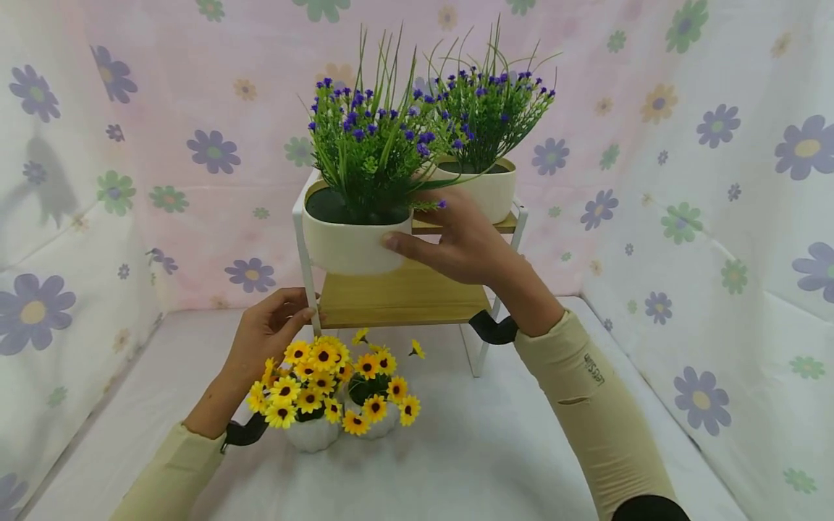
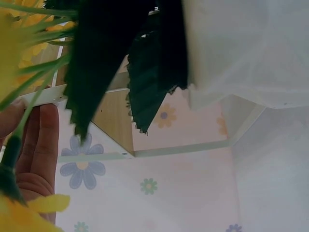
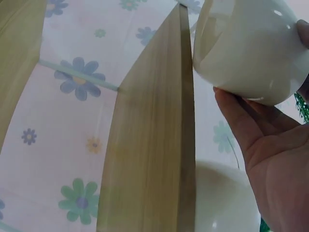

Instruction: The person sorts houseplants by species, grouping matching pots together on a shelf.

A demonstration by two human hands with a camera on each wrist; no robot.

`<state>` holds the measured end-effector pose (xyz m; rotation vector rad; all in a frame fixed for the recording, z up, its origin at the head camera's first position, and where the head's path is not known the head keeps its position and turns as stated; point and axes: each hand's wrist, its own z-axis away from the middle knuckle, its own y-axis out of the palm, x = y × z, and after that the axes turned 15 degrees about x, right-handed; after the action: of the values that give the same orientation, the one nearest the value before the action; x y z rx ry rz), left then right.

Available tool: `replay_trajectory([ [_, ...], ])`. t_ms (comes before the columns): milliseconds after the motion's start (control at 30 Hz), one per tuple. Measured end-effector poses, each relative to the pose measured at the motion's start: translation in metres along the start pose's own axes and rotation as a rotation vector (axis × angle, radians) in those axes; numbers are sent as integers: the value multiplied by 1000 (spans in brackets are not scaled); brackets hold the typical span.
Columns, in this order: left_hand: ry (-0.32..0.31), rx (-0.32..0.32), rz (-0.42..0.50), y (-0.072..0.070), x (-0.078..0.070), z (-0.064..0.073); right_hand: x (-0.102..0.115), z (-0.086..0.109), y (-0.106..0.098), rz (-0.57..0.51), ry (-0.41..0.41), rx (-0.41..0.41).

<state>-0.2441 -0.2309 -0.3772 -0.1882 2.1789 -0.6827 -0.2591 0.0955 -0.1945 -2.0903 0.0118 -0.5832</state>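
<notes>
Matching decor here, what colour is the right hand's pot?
The pot is creamy white, clearest in head view.

PLACE: draped booth (image 1: 769,311) | SIGNS: flower-print curtains (image 1: 221,224) on three sides | white cloth (image 1: 495,427) below

Shelf (image 1: 404,295): on its top right, potted plant (image 1: 485,189); at its top left, second potted plant (image 1: 357,247), in right hand (image 1: 459,242); at its left side, left hand (image 1: 263,333); before it, two flowerpots (image 1: 313,435); behind it, cloth (image 1: 260,181).
</notes>
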Motion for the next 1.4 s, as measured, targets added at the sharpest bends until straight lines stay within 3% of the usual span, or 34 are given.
replay_trajectory([
  [267, 5, -1, -2, 0, 0, 0, -4, -22, 2, 43, -68, -57],
  [800, -13, -7, -31, 0, 1, 1, -14, -43, 5, -1, 101, -50],
  [1167, -21, -16, -42, 0, 0, -1, -14, -54, 9, 166, 172, -33],
  [1300, -28, -15, -35, 1, 0, 0, -14, -56, 15, 166, 191, -63],
  [1400, -28, -12, -29, 1, 0, 0, -16, -55, 19, 170, 194, -129],
])
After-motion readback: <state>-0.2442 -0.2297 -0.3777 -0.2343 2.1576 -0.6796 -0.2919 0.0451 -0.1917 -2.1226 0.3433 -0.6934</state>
